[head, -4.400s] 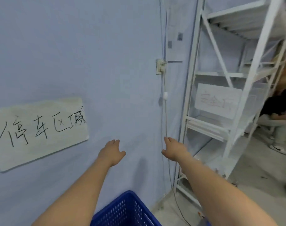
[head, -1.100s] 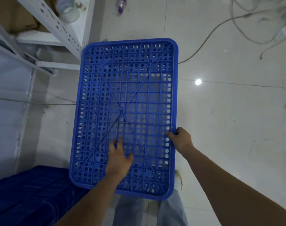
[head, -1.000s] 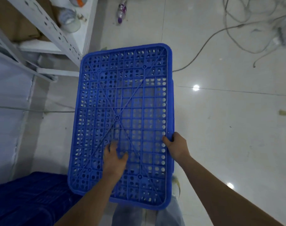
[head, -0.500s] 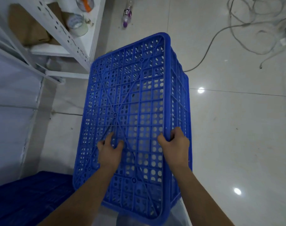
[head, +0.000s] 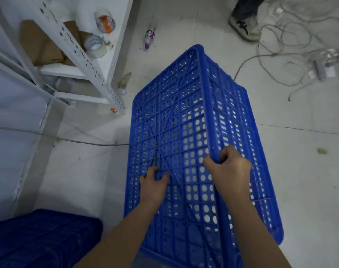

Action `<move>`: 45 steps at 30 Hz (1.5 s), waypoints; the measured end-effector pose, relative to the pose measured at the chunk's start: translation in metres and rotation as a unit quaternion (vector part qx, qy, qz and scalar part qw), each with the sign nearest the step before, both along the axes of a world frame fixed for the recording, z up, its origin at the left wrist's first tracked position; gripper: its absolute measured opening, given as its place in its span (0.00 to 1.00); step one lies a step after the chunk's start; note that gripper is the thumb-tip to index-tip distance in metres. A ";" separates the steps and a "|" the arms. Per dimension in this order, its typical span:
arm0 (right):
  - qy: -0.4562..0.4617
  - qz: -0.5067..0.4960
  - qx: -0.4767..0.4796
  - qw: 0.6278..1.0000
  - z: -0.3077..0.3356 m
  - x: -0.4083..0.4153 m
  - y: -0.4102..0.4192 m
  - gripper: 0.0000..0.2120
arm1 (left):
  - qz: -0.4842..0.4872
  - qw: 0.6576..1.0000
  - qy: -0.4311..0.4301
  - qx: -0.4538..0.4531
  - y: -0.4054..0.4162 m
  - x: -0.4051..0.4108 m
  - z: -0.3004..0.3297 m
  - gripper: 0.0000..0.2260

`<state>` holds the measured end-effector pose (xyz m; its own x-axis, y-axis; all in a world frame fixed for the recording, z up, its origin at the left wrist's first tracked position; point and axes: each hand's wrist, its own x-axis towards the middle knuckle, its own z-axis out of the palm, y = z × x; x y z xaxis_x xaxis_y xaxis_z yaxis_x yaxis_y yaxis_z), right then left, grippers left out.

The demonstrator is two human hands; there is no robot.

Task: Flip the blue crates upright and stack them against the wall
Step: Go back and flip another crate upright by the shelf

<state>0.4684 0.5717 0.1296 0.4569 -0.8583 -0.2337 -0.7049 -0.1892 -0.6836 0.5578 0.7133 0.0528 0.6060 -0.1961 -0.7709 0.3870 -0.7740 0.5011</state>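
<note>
A perforated blue crate [head: 184,117] is bottom-up and tilted, its right side wall now showing. My right hand [head: 229,171] grips the ridge where the crate's bottom meets that side wall. My left hand [head: 154,183] has its fingers hooked into the holes of the bottom panel. A second blue crate [head: 43,240] sits in shadow at the lower left beside the pale wall [head: 12,132].
A white metal shelf rack [head: 83,55] with tape rolls and cardboard stands at the upper left. A bottle [head: 149,36] lies on the floor. Tangled cables [head: 292,45] and a power strip lie at the upper right. Another person's shoe [head: 244,27] is at the top.
The crate has tipped up on its left edge so its right wall shows. My right hand slid onto the bottom's ridge. Earlier I faced the wall with both hands free.
</note>
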 end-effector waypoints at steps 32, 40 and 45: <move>0.222 0.152 0.119 0.956 -0.115 0.053 0.087 0.11 | -0.032 0.991 0.126 -0.038 -0.031 0.030 -0.037 0.15; 0.086 0.127 0.035 0.988 -0.097 -0.017 0.033 0.09 | -0.072 0.997 0.012 -0.004 -0.023 0.006 -0.031 0.22; 0.144 -0.106 -0.108 0.978 -0.083 -0.101 -0.044 0.23 | -0.213 0.961 -0.174 0.017 -0.015 -0.041 -0.019 0.32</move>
<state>0.3678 0.5274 0.0467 0.2063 -0.9698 -0.1298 -0.9009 -0.1365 -0.4120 0.5164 0.6983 0.0337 0.6996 -0.4611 -0.5459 -0.1550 -0.8437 0.5140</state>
